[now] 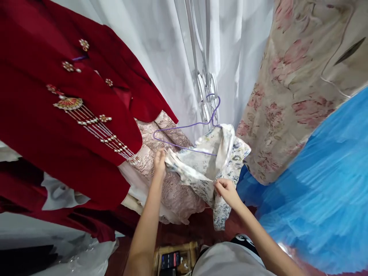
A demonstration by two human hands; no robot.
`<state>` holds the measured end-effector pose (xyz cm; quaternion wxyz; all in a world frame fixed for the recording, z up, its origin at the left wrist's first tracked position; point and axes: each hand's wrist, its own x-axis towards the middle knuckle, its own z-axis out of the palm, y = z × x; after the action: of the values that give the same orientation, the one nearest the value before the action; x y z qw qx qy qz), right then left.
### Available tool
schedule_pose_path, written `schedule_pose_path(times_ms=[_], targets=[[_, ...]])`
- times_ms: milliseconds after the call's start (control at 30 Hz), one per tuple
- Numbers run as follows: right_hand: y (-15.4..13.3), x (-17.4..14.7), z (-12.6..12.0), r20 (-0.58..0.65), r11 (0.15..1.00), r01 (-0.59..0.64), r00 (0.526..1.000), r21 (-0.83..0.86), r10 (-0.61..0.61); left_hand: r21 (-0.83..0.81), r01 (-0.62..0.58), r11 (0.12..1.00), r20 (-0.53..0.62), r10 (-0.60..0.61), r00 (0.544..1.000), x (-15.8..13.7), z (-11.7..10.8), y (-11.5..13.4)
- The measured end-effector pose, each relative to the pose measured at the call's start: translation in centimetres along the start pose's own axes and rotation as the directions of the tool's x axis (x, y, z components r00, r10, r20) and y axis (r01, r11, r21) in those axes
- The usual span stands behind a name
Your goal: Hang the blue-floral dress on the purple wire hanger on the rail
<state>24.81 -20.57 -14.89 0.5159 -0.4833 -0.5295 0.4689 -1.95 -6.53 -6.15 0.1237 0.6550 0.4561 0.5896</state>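
Observation:
A white shirt with a small blue and yellow floral print [195,178] hangs half on a purple wire hanger [184,126]. The hanger's right arm sits inside the shirt's shoulder, while its left arm is bare. My left hand [160,163] is closed on the shirt's left shoulder edge, below the hanger's bare end. Lower and to the right, my right hand [225,188] pinches the front edge of the same shirt. The hanger's hook goes over one of several white rings [207,90] on a hanging rail.
Dark red garments with beaded ornaments [94,115] hang at left, beside a pink brocade garment [178,195]. A beige floral dress [281,96] and a blue tulle skirt [319,184] hang at right. White curtains [149,46] are behind. A wooden box [189,249] stands on the floor.

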Motion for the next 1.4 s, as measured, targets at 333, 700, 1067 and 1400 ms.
schedule_pose_path(times_ms=[333, 700, 1067, 1400], targets=[[4.0, -5.4, -1.9, 0.074, 0.981, 0.035, 0.997, -0.189, -0.022, -0.134, 0.197, 0.971, 0.588, -0.081, 0.805, -14.4, 6.5, 7.6], [-0.6, -6.4, -7.4, -0.472, 0.982, 0.131, 0.863, -0.137, -0.181, -0.102, 0.492, 0.865, 0.920, -0.106, 0.378, -17.7, 8.8, 7.1], [-2.5, 1.1, -16.3, -0.495, 0.891, 0.397, 0.741, -0.222, -0.453, 0.053, 0.067, 0.996, 0.285, -0.079, 0.955, -17.5, 5.5, 7.2], [-4.3, 13.3, -13.7, 0.215, 0.815, 0.531, 0.845, -0.232, -0.489, 0.238, -0.193, 0.952, -0.070, 0.215, 0.974, -6.9, 4.2, 12.1]])
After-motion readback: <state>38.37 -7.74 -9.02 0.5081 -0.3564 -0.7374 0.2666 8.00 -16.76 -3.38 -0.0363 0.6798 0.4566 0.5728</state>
